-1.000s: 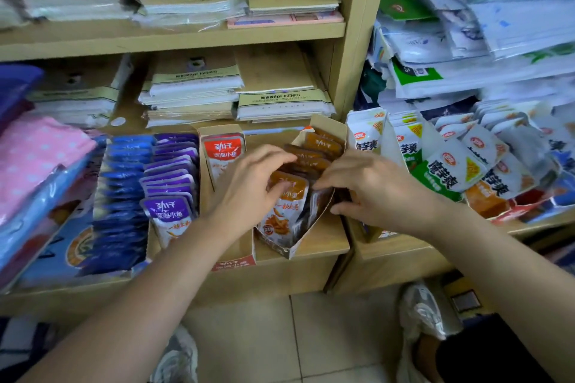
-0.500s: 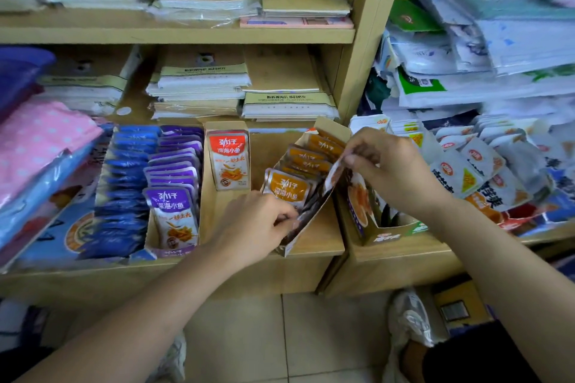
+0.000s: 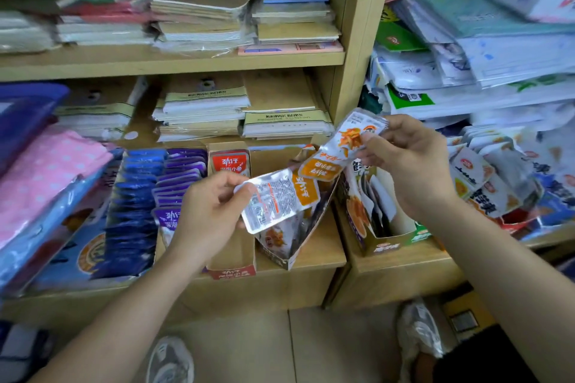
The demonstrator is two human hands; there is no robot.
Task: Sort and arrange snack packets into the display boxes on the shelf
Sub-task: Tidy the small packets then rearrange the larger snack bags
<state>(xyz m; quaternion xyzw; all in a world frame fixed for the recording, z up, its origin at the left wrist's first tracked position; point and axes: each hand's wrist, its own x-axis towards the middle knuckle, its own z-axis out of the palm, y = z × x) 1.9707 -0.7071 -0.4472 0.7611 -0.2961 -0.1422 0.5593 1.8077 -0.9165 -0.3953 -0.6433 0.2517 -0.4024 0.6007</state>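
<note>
My left hand [image 3: 208, 214] pinches a silver-and-orange snack packet [image 3: 277, 202] by its left end, back side up. My right hand [image 3: 407, 162] pinches a second orange packet [image 3: 339, 152] by its top, held tilted above the first. Both hang over the tilted brown display box [image 3: 311, 227], which holds more orange packets. To its left stands a box with a red packet [image 3: 230, 162], then rows of purple packets [image 3: 183, 174] and blue packets [image 3: 133, 196]. A green-fronted box [image 3: 392, 242] sits under my right wrist.
Stacks of notebooks [image 3: 202, 109] fill the shelf behind and the shelf above. White and orange snack packets [image 3: 491, 177] are piled on the right shelf. Pink dotted packages [image 3: 46, 171] lie far left. Tiled floor and my shoes show below the shelf edge [image 3: 249, 289].
Both hands have risen out of the brown box. Each now holds an orange packet lifted above it; earlier the left hand was low at the box's front and the right hand at its right wall.
</note>
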